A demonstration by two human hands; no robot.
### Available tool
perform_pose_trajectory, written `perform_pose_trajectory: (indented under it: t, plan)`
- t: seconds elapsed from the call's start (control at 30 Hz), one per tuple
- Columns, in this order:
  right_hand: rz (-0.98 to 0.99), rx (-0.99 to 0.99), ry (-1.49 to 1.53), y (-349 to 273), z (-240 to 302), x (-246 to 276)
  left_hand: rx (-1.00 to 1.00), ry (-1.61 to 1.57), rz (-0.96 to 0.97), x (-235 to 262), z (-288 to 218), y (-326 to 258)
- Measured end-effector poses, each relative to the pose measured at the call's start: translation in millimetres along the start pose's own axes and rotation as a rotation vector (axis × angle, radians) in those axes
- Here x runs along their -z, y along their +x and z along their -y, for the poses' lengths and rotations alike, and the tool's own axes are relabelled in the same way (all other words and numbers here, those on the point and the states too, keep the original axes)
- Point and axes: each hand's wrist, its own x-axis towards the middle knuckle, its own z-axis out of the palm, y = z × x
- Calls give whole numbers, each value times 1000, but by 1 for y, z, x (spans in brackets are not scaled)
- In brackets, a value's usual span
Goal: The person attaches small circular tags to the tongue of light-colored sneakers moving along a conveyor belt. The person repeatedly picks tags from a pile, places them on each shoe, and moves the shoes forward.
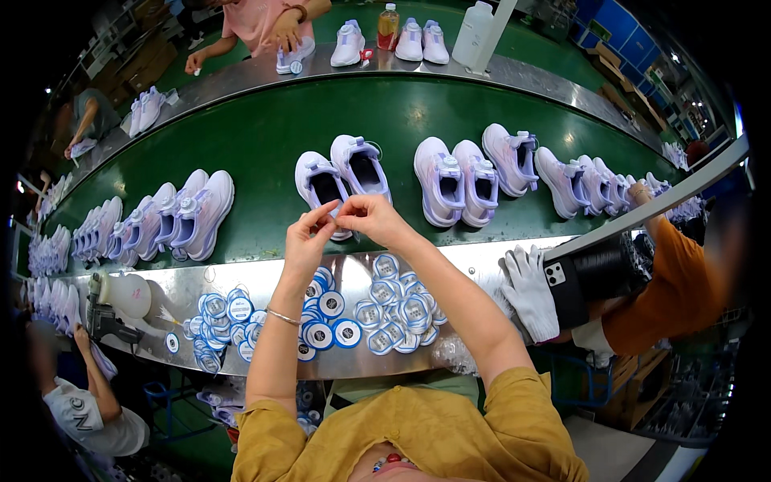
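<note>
We see both hands raised together over the near edge of a green conveyor belt (265, 136). The left hand (307, 239) and the right hand (371, 217) meet fingertip to fingertip, and the fingers of each are drawn in narrow, pinching a small white tag (339, 213) between them. The tag is tiny and partly hidden by the fingers, so we cannot tell its shape beyond that. A thin bracelet (283, 316) sits on the left forearm.

Just beyond the hands, a pair of pale lilac-and-white shoes (341, 177) stands on the belt, toes pointing away from us, with the pinched tag hanging right in front of them. More pairs of the same shoes (462, 181) line the belt to the right, and another row (173, 217) stands to the left.

Under the forearms runs a shiny metal ledge (474, 257), where a heap of round blue-and-white tags (321, 313) lies spread out, overlapping one another. At the left end of the ledge sits a hand tool (108, 313) beside a white rounded thing we cannot make out.

To the right, another person's white-gloved hand (530, 293) rests on the ledge next to a black device (594, 277). On the far side of the belt, a person in pink handles a shoe (293, 58), near a bottle (388, 26).
</note>
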Motion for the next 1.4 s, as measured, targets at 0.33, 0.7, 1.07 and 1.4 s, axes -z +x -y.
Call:
perform_pose_trajectory:
  t: [0.33,0.7,1.07,1.4]
  plan:
    - [16,-48,68,4,7,-7,64,-155,-19,6,-7,-1]
    - [-300,12,-387,35,36,-6,-34,315,-395,31,-1,23]
    - [-405,130,-925,75,10,-28,-91,342,-497,43,17,45]
    - [-327,313,-1046,68,2,-29,-346,639,-422,39,8,41]
